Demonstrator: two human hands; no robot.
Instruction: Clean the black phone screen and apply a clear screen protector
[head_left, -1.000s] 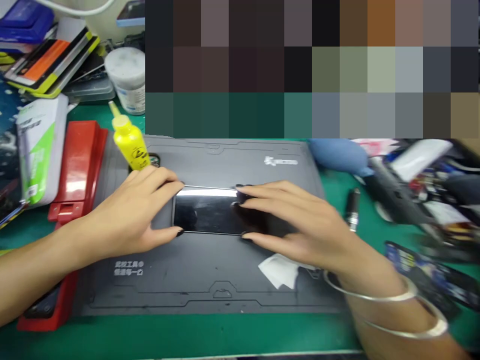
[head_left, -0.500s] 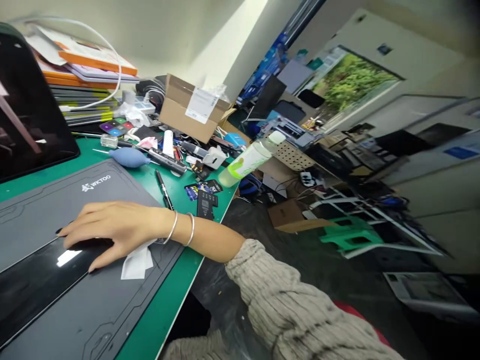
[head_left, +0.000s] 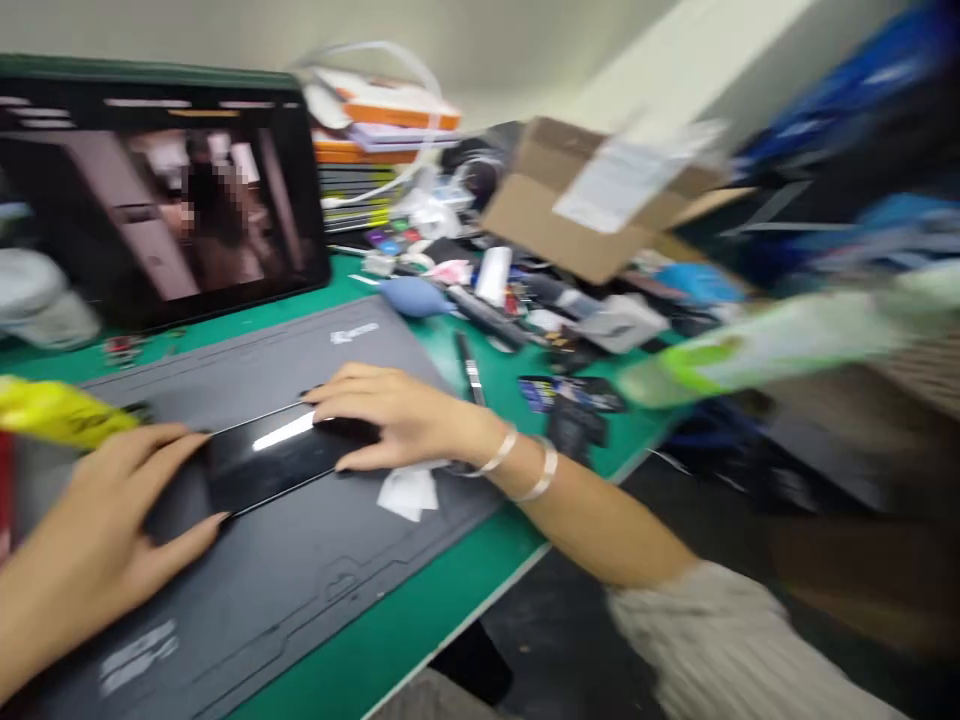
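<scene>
A black smartphone point(head_left: 274, 468) with a glossy screen lies on the grey work mat point(head_left: 300, 580). My left hand point(head_left: 112, 515) grips its left end, thumb on the near edge and fingers on the far edge. At the other end my right hand point(head_left: 401, 420) spans the phone in the same way, with two silver bangles on the wrist. Both palms hide the ends of the phone. A white wipe point(head_left: 409, 492) lies on the mat below my right hand, and a black pen point(head_left: 470, 368) rests beyond it.
A tablet point(head_left: 307, 200) stands at the back left, near a white jar point(head_left: 37, 300) and a yellow packet point(head_left: 64, 412). A blue air blower point(head_left: 415, 298), a cardboard box point(head_left: 525, 215) and small tools crowd the back. A bottle point(head_left: 712, 360) stands at the right table edge.
The view has swung left, so the whole tablet and my left hand now show. My right hand keeps its hold on the phone's right end.
</scene>
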